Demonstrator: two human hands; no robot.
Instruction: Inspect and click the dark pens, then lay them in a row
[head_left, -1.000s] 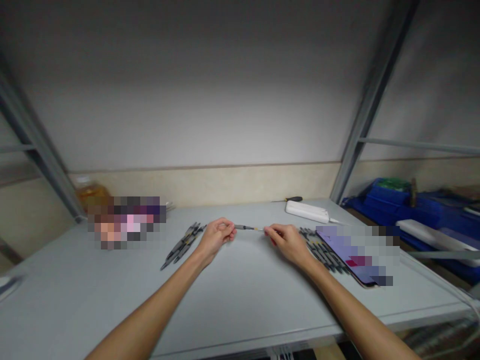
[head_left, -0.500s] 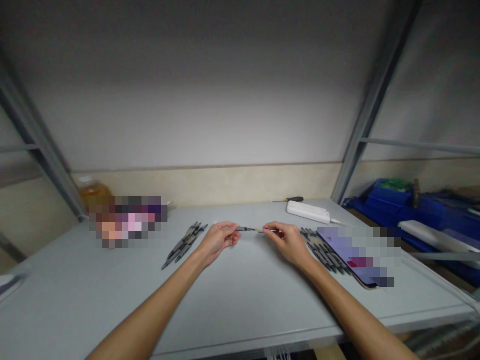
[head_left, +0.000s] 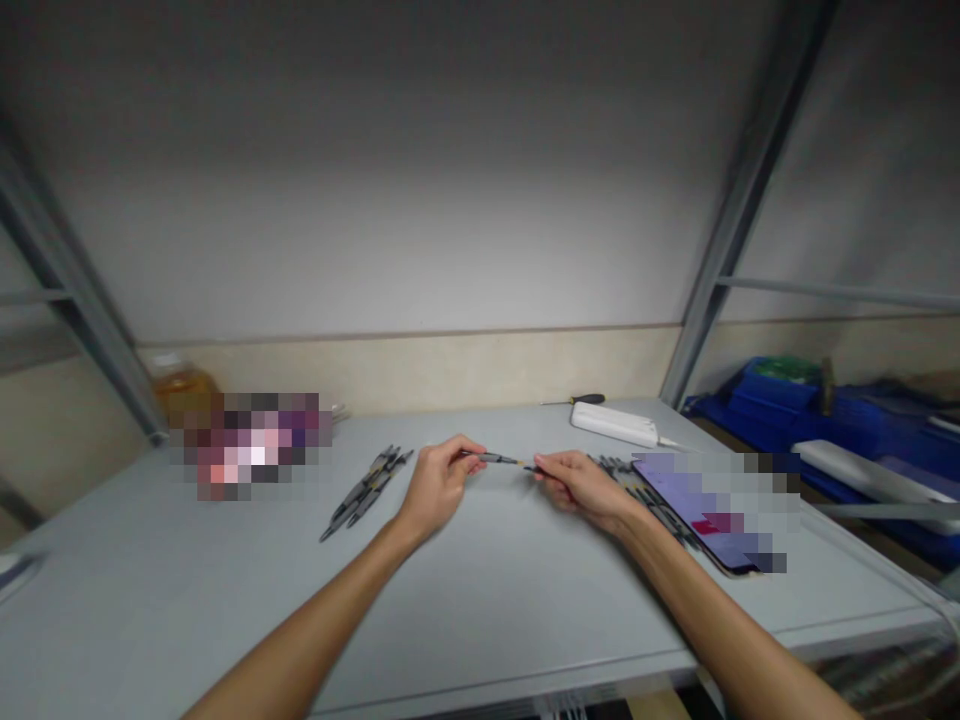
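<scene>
A thin dark grey pen (head_left: pixel 498 458) with a yellowish band spans the space between my two hands, held above the table. My left hand (head_left: pixel 444 480) pinches its left end between thumb and fingers. At the other end, near the band, my right hand (head_left: pixel 581 485) has its fingers closed on it. Several similar grey pens (head_left: pixel 364 492) lie in a loose pile left of my left hand. More grey pens (head_left: pixel 660 510) rest side by side beyond my right wrist, partly hidden by the forearm.
A phone-like flat device (head_left: pixel 705 525), partly pixelated, lies right of the pens. Behind stand a white power strip (head_left: pixel 615 424) and a screwdriver (head_left: pixel 585 399). A bottle of amber liquid (head_left: pixel 184 390) is at the back left. Metal posts (head_left: pixel 709 230) frame the table.
My left hand has rolled over, its back now turned more upward. My right hand has turned and its fingers have shifted on the pen, which now tilts slightly down to the right.
</scene>
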